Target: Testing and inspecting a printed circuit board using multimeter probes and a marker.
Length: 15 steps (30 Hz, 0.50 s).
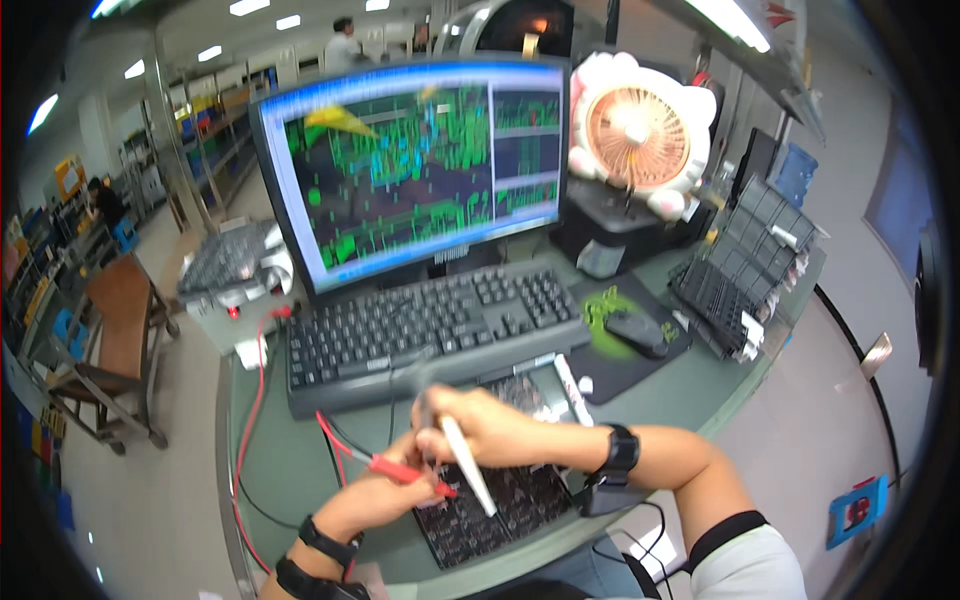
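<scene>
My left hand [375, 502] is closed around a red test probe [398, 469], whose red tip end points right over a black circuit board panel [463, 537]. Right beside it, my right hand [490, 428] grips a slim white-handled tool [467, 465]. Its handle slants down over the panel; a grey end above the fingers is blurred, so its kind is unclear. The two hands meet above the panel and hide part of it. A red lead and a black lead run from near my left hand toward the left of the table.
Behind the hands lie a black keyboard [440, 325] and a monitor [415, 170] with a green board layout. To the right are a mouse [636, 332], a white marker [573, 390], black racks [735, 270] and a white fan [640, 135]. A power box [235, 310] stands left.
</scene>
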Each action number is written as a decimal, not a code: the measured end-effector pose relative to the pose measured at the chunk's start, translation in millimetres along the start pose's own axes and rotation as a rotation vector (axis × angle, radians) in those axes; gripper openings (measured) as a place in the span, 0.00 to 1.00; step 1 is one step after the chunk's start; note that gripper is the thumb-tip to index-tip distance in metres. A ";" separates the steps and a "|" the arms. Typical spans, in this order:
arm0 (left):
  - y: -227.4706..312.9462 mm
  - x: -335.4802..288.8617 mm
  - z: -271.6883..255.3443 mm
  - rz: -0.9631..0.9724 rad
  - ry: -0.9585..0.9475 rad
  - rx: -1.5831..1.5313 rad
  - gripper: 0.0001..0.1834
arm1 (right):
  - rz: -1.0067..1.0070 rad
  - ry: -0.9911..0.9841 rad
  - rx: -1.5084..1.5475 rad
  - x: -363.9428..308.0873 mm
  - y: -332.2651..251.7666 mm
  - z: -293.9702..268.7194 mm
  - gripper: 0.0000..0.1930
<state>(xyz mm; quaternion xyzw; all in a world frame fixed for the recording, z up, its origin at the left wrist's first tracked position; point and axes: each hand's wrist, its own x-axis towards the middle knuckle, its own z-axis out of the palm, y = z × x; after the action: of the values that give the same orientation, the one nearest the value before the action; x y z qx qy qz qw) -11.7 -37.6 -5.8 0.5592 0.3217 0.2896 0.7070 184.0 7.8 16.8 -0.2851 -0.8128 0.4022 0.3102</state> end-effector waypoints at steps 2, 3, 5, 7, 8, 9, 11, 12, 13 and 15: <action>-2.6 -1.4 -4.7 0.023 -0.020 0.036 0.10 | 0.154 0.091 0.050 -13.5 -15.7 -12.8 0.10; 2.6 -1.0 -3.4 0.002 -0.021 0.037 0.10 | 0.135 0.091 0.075 -20.4 -10.9 -20.7 0.11; 8.4 -2.0 0.2 -0.009 -0.002 0.006 0.10 | 0.131 0.091 0.124 -37.2 0.7 -27.1 0.13; 8.6 2.4 -1.7 -0.039 0.011 -0.016 0.10 | 0.202 0.087 0.220 -48.8 10.0 -33.8 0.14; 6.8 3.0 -3.2 -0.030 0.012 -0.011 0.10 | 0.358 0.091 0.436 -53.3 5.5 -34.1 0.13; 4.9 2.4 -2.8 -0.022 0.010 -0.007 0.10 | 0.428 0.067 0.476 -55.7 1.5 -37.0 0.12; 3.5 1.4 -2.6 -0.045 0.015 -0.032 0.11 | 0.497 0.051 0.541 -54.8 -0.9 -36.5 0.08; 3.1 1.1 -2.3 -0.055 0.005 -0.048 0.11 | 0.509 0.048 0.552 -56.5 -0.6 -34.5 0.08; 4.2 0.8 -2.2 -0.068 0.007 -0.056 0.11 | 0.452 0.030 0.535 -59.1 0.2 -32.5 0.09; 6.1 0.4 -1.9 -0.051 0.010 0.009 0.10 | 0.325 -0.013 0.360 -65.1 7.8 -30.1 0.10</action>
<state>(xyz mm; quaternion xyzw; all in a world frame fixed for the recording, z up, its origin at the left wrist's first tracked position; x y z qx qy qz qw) -13.2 -34.9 -0.2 0.5528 0.3405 0.2729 0.7099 249.8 -20.2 7.1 -0.3498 -0.6735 0.5870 0.2819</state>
